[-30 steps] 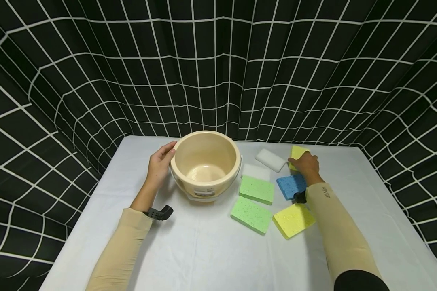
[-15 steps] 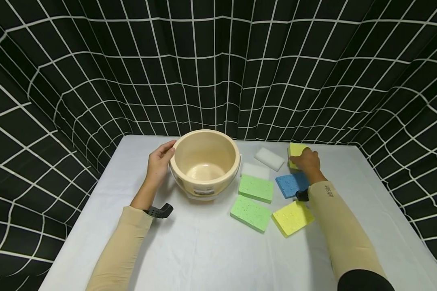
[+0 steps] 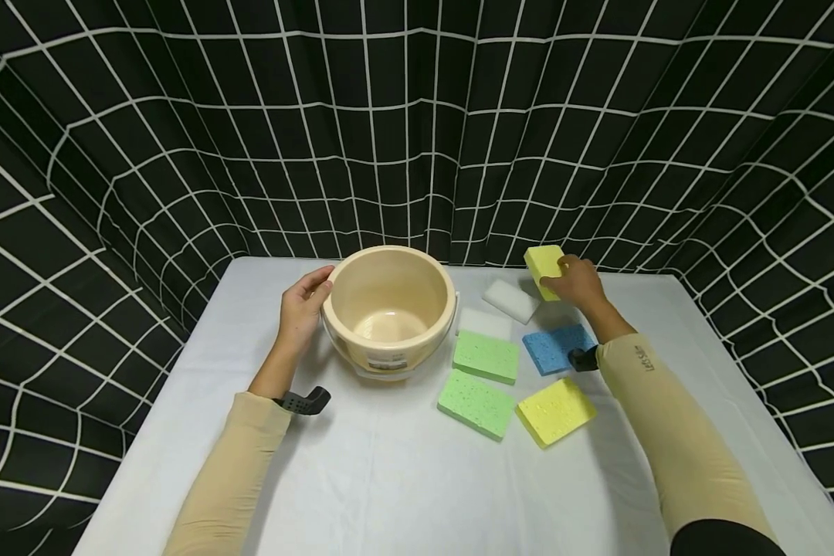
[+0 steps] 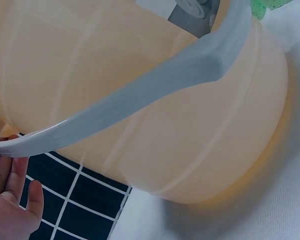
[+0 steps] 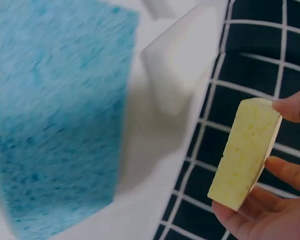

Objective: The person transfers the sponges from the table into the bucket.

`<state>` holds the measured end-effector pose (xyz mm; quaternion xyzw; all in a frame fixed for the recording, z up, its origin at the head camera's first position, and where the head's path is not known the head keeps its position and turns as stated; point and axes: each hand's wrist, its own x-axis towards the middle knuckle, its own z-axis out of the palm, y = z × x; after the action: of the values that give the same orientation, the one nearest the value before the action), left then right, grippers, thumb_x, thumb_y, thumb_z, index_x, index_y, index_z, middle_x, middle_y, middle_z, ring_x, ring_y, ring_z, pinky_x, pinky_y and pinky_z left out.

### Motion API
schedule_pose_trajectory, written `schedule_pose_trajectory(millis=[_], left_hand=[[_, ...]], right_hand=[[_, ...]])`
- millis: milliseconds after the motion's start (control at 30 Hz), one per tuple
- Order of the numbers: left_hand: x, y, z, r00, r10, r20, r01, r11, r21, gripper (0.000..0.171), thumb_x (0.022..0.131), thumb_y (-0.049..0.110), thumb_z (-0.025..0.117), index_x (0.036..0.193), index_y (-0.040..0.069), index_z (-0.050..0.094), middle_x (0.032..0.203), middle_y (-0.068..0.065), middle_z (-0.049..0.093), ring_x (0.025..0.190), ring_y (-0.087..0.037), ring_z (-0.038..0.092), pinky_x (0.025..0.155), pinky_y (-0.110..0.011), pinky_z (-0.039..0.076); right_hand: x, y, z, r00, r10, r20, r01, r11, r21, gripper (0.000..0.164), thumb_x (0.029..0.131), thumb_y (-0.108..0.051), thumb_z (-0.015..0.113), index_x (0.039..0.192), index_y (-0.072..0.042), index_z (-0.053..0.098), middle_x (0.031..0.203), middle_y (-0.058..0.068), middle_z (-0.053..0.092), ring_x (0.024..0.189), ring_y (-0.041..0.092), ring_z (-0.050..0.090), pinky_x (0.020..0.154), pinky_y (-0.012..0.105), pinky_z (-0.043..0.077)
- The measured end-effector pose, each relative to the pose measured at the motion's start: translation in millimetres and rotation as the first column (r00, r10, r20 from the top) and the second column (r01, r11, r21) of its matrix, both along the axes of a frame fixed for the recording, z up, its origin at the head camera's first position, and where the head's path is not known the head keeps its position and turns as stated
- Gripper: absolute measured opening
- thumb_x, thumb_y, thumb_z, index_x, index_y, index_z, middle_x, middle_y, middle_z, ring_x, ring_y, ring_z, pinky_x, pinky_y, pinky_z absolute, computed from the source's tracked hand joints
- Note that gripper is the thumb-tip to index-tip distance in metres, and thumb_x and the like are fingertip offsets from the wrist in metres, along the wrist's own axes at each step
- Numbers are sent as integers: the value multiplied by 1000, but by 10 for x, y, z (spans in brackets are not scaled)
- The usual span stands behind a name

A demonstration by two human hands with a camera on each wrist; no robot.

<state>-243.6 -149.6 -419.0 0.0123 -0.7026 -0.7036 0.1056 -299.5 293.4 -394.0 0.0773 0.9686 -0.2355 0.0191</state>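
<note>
My right hand (image 3: pixel 578 283) pinches a yellow sponge (image 3: pixel 544 270) between thumb and fingers, held up at the table's back right. In the right wrist view, the thumb and fingertips grip the edges of this yellow sponge (image 5: pixel 247 152). My left hand (image 3: pixel 302 313) touches the left side of a cream bucket (image 3: pixel 390 351) near its rim. The left wrist view has the bucket's wall (image 4: pixel 190 135) and grey handle (image 4: pixel 140 92) close up, with the left fingers at the handle's end. The bucket stands upright and its visible inside holds nothing.
On the white-covered table (image 3: pixel 389 494) lie two green sponges (image 3: pixel 486 356), another yellow sponge (image 3: pixel 557 413), a blue sponge (image 3: pixel 556 349) below the right hand and two white sponges (image 3: pixel 510 300). A black curtain with white grid lines (image 3: pixel 403 131) hangs behind and at both sides.
The right hand has lifted the yellow sponge off the table and moved it slightly left and toward the back. The left hand and bucket stay in place.
</note>
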Motion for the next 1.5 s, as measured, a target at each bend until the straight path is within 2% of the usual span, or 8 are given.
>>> schedule_pose_trajectory(millis=[200, 467, 767, 933, 1133, 1333, 1500], left_hand=[[11, 20, 19, 1000, -6, -2, 6, 1000, 11, 32, 88, 12, 55, 119, 3, 56, 122, -14, 57, 93, -2, 56, 78, -7, 50], [24, 26, 41, 1000, 3, 1, -3, 1000, 1, 31, 88, 10, 54, 118, 4, 57, 117, -9, 58, 91, -3, 57, 76, -8, 51], [21, 32, 20, 1000, 7, -5, -7, 1000, 24, 30, 88, 9, 55, 117, 3, 57, 110, -4, 60, 91, -5, 57, 77, -10, 52], [20, 31, 17, 1000, 5, -3, -4, 999, 37, 30, 88, 9, 55, 116, 1, 57, 117, -10, 59, 90, -3, 57, 77, -10, 52], [9, 17, 8, 1000, 8, 11, -9, 999, 34, 29, 88, 10, 55, 115, 1, 57, 121, -14, 57, 91, -3, 57, 78, -10, 52], [14, 14, 12, 1000, -3, 11, 3, 999, 42, 30, 88, 9, 55, 116, -1, 56, 122, -16, 56, 91, -3, 56, 77, -9, 52], [22, 15, 17, 1000, -3, 12, 2, 999, 44, 29, 88, 9, 55, 116, 0, 56, 122, -15, 56, 91, -4, 56, 76, -9, 52]], right_hand=[[-10, -167, 177, 993, 122, 1, -122, 992, -14, 68, 82, -35, 57, 133, 2, 35, 130, 28, 40, 108, 36, 42, 91, 53, 42], [-8, -464, 448, 971, 235, -33, -236, 971, -24, 65, 81, -34, 60, 133, -2, 38, 129, 24, 42, 104, 33, 45, 82, 46, 46], [109, -809, 776, 928, 365, -76, -369, 928, -50, 60, 80, -32, 62, 131, -6, 43, 125, 16, 47, 103, 28, 45, 88, 46, 44], [209, -996, 917, 900, 426, -94, -432, 901, -44, 58, 79, -30, 64, 129, -8, 45, 124, 14, 48, 103, 27, 45, 87, 43, 45], [309, -1221, 1009, 864, 492, -106, -499, 866, -45, 53, 78, -28, 65, 125, -10, 48, 122, 11, 48, 101, 24, 44, 85, 39, 45], [394, -1428, 1045, 840, 535, -96, -541, 839, -55, 52, 76, -29, 66, 123, -13, 50, 123, 7, 47, 102, 21, 44, 88, 37, 45], [420, -1579, 1045, 813, 576, -90, -580, 814, -24, 52, 75, -31, 67, 121, -15, 52, 123, 6, 49, 102, 20, 44, 90, 36, 45]])
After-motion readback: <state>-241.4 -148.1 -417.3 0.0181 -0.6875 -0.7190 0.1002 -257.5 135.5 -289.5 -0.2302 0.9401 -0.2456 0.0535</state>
